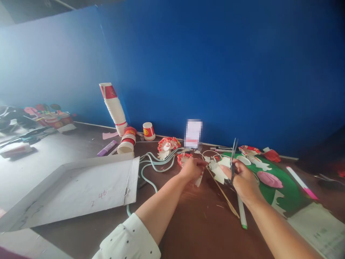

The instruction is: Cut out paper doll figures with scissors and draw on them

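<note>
My right hand (244, 181) grips a pair of scissors (234, 153), its blades pointing up. Cut white paper pieces (217, 171) lie just left of that hand. Reaching in over the table, my left hand (192, 169) has its fingers drawn together beside these pieces; what they hold, if anything, is hidden. A red and white cut paper-cup flower (184, 158) is partly covered by my left hand. Behind it sits another cut paper-cup flower (168, 144). A green-capped marker (242, 212) and a thin wooden stick (225, 196) lie below my hands.
A tall stack of paper cups (114, 108) leans at the back left near a single cup (148, 131). A white cardboard lid (88, 187) fills the left side, with a pale cable (149, 176) beside it. On the right are a green sheet (291, 180) and a pink-capped marker (302, 182).
</note>
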{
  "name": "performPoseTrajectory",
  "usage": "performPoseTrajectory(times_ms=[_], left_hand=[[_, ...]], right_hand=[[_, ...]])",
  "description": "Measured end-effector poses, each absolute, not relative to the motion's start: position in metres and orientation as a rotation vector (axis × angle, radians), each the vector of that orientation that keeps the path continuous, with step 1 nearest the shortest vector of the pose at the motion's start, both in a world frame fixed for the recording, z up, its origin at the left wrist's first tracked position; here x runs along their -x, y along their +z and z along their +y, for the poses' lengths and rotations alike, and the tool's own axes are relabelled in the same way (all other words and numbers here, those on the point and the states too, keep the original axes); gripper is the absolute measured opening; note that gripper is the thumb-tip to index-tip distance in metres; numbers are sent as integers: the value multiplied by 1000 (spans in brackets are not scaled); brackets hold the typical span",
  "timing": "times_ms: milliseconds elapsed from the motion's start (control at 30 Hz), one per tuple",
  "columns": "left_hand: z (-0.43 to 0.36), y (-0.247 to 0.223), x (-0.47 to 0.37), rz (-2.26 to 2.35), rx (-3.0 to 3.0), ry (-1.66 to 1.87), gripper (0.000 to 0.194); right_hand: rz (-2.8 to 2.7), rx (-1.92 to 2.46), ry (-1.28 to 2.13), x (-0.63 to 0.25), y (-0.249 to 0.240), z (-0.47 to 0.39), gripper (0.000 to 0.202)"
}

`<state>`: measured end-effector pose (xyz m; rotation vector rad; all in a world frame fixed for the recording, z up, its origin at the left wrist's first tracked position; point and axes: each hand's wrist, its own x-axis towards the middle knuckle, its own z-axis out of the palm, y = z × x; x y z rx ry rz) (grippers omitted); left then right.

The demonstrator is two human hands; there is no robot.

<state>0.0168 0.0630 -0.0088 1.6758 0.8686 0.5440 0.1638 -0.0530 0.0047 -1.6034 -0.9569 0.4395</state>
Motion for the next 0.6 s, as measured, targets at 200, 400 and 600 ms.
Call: performPoseTrajectory(times_ms=[200,400,600], left_hand=[[56,-9,-24,678,-1300,595,39],[55,-11,-26,644,-1260,591,34],[56,-6,-26,725,-1079,638,23]], right_hand=[[-1049,1663,418,-163,4,-53,37],[-1053,1648,493,-163,-2,-49,45],[-994,1548,612,-162,-9,-44,44]])
